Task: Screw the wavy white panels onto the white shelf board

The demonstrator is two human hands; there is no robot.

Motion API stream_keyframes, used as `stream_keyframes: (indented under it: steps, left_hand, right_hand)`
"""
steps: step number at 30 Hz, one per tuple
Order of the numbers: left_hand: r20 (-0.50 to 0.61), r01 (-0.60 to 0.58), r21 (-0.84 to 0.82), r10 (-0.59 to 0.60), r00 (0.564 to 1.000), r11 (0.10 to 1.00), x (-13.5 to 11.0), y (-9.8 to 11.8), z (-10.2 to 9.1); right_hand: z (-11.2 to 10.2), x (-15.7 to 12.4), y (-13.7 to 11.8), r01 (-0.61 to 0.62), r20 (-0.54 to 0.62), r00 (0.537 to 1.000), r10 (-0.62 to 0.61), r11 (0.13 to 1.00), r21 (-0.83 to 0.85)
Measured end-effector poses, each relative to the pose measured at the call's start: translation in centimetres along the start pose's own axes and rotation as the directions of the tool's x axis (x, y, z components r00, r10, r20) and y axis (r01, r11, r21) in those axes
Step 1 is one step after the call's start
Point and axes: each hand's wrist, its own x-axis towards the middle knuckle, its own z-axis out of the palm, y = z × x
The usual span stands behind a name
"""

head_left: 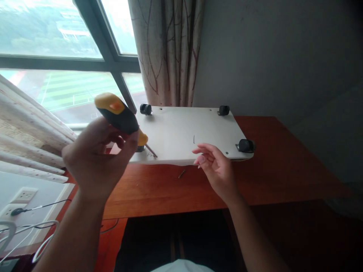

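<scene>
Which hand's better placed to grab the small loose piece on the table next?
Right, I'd judge: the right hand looks free and sits nearer the small piece on the table. The left hand holds the screwdriver and is farther off.

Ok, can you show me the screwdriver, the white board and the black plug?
Screwdriver (126,121): head view, on the dark part of its handle.
White board (183,132): head view, on its flat face.
Black plug (18,212): head view, on its body.

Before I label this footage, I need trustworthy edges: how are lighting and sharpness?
Head view: window glares nearly white at upper left; wall falls dim at right; white board reads bright; screwdriver shows no obvious motion smear.
</scene>
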Motion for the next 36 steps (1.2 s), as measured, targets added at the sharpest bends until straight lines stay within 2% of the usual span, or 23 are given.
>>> stream_keyframes:
  steps: [2,4,9,16,23,29,36]
  left_hand:
    - [-0.031,-0.046,-0.085,0.044,0.999,0.995,0.9,-0.6,0.0]
    - [-0.043,-0.074,-0.138,0.069,0.997,0.988,1.5,-1.0,0.2]
    - [-0.021,-0.048,-0.107,0.046,0.999,0.993,1.6,-1.4,0.7]
    - [-0.027,-0.041,-0.08,0.039,0.999,0.996,1.7,-1.9,0.8]
    - [-0.042,0.029,-0.068,-0.032,0.999,0.997,2.0,-2.1,1.2]
    - [-0.006,-0.014,0.017,0.014,1.0,1.0,2.2,-2.2,1.6]
    - [-0.017,0.025,0.089,-0.024,1.0,0.996,2.4,-2.3,1.7]
  right_hand:
    - [-1.4,-1.9,2.5,-0.071,-0.017,0.997,0.07,0.996,-0.055]
    - [-2.7,-3.8,4.6,-0.149,0.023,0.988,0.152,0.985,-0.089]
    - [-5.0,-7.4,7.1,-0.266,-0.048,0.964,0.262,0.956,-0.127]
    - [-6.1,-8.4,7.7,-0.34,-0.128,0.938,0.324,0.931,-0.134]
    - [-5.6,-8.7,7.9,-0.342,-0.119,0.937,0.327,0.929,-0.14]
    - [-5.6,-9.3,9.0,-0.355,-0.117,0.933,0.34,0.923,-0.146]
    - [-5.4,-9.5,9.1,-0.362,-0.158,0.927,0.34,0.922,-0.139]
